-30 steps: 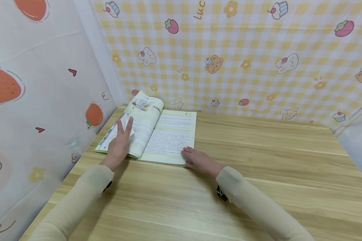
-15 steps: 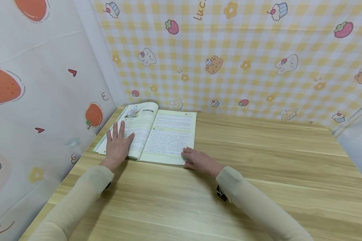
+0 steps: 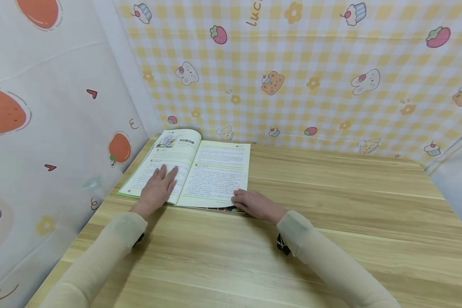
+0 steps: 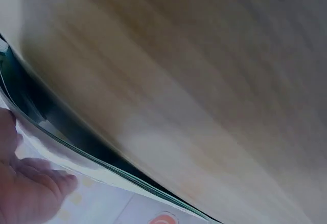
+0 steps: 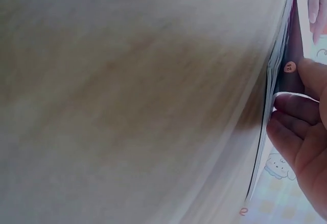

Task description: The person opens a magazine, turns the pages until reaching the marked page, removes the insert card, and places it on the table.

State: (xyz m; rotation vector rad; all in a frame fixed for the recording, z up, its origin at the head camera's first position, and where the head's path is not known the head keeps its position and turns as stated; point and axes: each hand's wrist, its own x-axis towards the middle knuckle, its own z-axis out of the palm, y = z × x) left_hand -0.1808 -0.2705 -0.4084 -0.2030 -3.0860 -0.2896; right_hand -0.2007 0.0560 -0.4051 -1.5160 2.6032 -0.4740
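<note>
An open book [image 3: 215, 179] with printed text lies toward the left of the wooden table. My left hand [image 3: 156, 191] rests on its left page, fingers spread and fairly straight. At the lower right corner, my right hand [image 3: 256, 204] pinches the right page [image 3: 211, 194], with the fingers above and the thumb at its edge. That page's bottom edge is raised, baring a dark, colourful page [image 5: 294, 78] beneath. In the left wrist view, the left hand [image 4: 33, 191] shows beyond the book's edge [image 4: 127, 175].
The wooden table [image 3: 331, 214] spreads out to the right and front. A yellow checked cloth [image 3: 292, 55] hangs behind it, and a white patterned cloth [image 3: 73, 128] hangs along the left side.
The left hand first smoothed down the raised left pages, then shifted slightly right across them. The right hand stayed at the corner, where the page's bottom edge has lifted.
</note>
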